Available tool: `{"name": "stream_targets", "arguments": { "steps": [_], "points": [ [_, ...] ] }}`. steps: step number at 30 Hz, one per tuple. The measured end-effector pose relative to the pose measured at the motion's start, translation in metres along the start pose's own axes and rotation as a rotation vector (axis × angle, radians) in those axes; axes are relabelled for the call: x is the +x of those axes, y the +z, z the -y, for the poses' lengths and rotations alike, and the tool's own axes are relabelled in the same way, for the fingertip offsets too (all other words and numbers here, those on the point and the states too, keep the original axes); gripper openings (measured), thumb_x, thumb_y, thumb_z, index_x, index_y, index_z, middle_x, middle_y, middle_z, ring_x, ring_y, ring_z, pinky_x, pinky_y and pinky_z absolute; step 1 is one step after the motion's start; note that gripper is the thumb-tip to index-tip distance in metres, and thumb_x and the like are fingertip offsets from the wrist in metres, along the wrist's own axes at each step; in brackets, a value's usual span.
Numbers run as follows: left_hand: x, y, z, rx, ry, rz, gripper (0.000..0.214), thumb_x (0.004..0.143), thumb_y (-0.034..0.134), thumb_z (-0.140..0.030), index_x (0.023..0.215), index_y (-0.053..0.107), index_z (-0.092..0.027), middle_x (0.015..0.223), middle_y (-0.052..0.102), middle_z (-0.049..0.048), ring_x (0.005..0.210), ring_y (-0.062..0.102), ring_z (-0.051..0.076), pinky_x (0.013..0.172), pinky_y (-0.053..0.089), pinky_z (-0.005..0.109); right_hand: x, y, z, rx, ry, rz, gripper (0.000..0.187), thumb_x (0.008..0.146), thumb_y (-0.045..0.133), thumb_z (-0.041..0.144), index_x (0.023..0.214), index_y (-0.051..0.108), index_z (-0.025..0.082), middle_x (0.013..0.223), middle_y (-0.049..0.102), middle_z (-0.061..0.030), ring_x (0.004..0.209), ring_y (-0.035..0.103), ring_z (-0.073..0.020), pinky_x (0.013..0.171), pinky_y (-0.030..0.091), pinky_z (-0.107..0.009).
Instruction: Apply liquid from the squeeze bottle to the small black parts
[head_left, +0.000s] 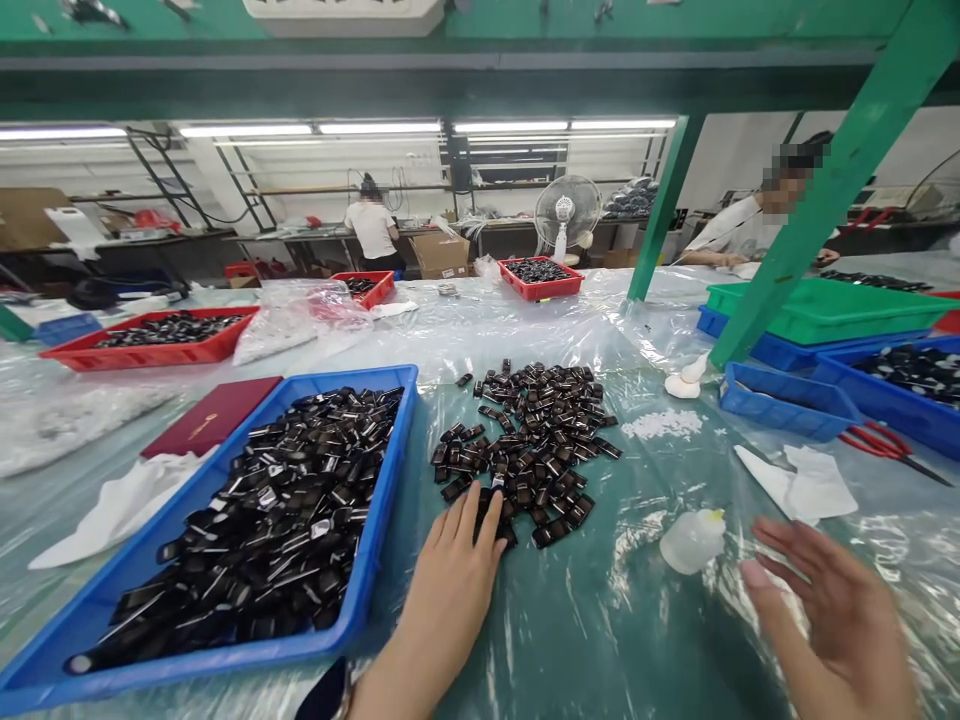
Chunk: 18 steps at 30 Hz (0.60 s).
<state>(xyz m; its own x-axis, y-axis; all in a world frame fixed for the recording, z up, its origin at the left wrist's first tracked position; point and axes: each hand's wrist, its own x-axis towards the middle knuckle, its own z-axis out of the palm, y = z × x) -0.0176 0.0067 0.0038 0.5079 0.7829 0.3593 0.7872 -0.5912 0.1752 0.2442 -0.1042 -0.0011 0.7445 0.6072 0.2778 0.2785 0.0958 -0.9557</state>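
Note:
My left hand reaches forward with fingers stretched out, its fingertips touching the near edge of a pile of small black parts lying loose on the plastic-covered table. My right hand hovers open at the lower right, fingers spread, holding nothing. Just left of it lies a small white squeeze bottle with a yellow tip on its side. A large blue tray at the left is filled with the same black parts.
Red trays of parts stand further back. Blue and green trays are stacked at the right beside a green post. Red-handled scissors, white tissues and a maroon booklet lie about. Two people work behind.

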Motion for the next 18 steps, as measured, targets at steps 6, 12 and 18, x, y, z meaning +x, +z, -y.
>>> {"name": "stream_targets", "arguments": {
  "steps": [6, 12, 18],
  "points": [
    [0.008, -0.009, 0.007, -0.136, -0.083, 0.071, 0.023, 0.098, 0.041, -0.014, 0.089, 0.061, -0.019, 0.094, 0.071, 0.0094, 0.087, 0.068, 0.028, 0.074, 0.057, 0.043, 0.01, 0.012, -0.04, -0.098, 0.164, 0.333, 0.059, 0.079, 0.07, 0.055, 0.126, 0.045, 0.029, 0.135, 0.06, -0.0116, 0.127, 0.052, -0.0334, 0.072, 0.055, -0.034],
    [0.003, -0.016, -0.004, -0.352, -0.136, 0.117, 0.02, 0.098, 0.039, -0.016, 0.114, 0.049, -0.022, 0.098, 0.068, 0.008, 0.087, 0.068, 0.026, 0.069, 0.054, 0.036, -0.001, 0.008, -0.03, -0.052, 0.172, 0.25, 0.046, 0.078, 0.073, 0.051, 0.112, 0.053, 0.028, 0.126, 0.067, -0.0087, 0.123, 0.057, -0.0309, 0.078, 0.053, -0.033],
    [-0.006, -0.024, -0.027, -0.507, -0.119, 0.257, 0.024, 0.107, 0.028, -0.028, 0.094, 0.048, -0.023, 0.07, 0.056, -0.0027, 0.058, 0.056, 0.016, 0.055, 0.043, 0.025, -0.032, 0.002, -0.008, -0.089, 0.294, 0.242, 0.05, 0.079, 0.068, 0.06, 0.118, 0.064, 0.028, 0.133, 0.065, -0.0067, 0.126, 0.055, -0.0304, 0.089, 0.051, -0.031]
  ]
}}
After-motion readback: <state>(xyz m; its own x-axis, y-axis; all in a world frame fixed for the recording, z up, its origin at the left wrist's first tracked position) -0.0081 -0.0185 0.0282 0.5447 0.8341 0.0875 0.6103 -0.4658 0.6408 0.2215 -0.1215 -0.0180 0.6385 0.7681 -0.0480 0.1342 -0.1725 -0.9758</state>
